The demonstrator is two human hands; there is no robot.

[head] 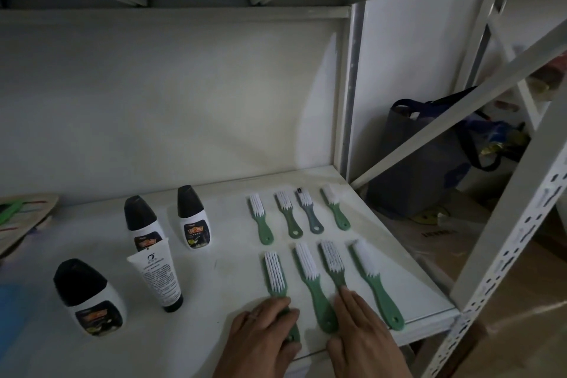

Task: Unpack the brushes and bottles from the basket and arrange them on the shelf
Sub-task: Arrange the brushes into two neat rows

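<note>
Brush [276,273] handles pointing toward both hands: left hand [264,334] lying spread on one, right hand [362,328] spread, covering another's.

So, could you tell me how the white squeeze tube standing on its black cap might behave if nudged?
The white squeeze tube will probably tip easily: it stands tall on its narrow black cap and already leans. It looks like soft plastic, so it would likely give when squeezed. If it topples, it may strike the black-capped white bottle just behind it.
</note>
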